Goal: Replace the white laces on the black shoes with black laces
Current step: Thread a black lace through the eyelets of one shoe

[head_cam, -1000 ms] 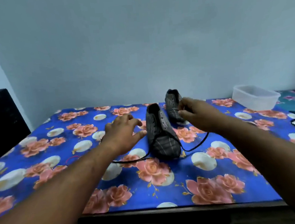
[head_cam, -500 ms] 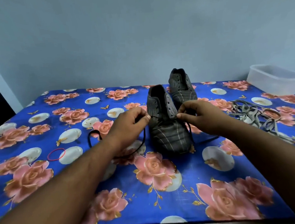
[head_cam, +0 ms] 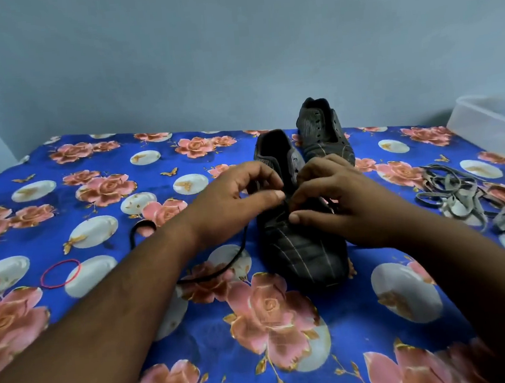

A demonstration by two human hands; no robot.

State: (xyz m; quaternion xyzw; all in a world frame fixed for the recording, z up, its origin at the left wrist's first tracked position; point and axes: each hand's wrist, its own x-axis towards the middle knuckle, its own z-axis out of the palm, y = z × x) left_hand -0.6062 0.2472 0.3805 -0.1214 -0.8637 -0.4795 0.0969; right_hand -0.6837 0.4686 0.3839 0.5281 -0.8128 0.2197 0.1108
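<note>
Two black shoes stand on the floral blue cloth. The near shoe [head_cam: 303, 248] points its toe toward me; the far shoe [head_cam: 322, 133] stands behind it, unlaced. My left hand [head_cam: 233, 199] and my right hand [head_cam: 338, 205] meet over the near shoe's eyelets, each pinching a part of the black lace [head_cam: 221, 270]. That lace trails left from the shoe and curls on the cloth under my left forearm. A heap of removed greyish-white laces [head_cam: 462, 197] lies to the right of my right wrist.
A red rubber band [head_cam: 60, 273] lies on the cloth at the left. A clear plastic tub [head_cam: 489, 121] sits at the far right by the wall. A dark object stands at the left edge beyond the table [head_cam: 258, 343].
Both hands have drawn together over the near shoe's lacing area, fingertips now almost touching. The camera has tilted down and closer, bringing the white laces into view.
</note>
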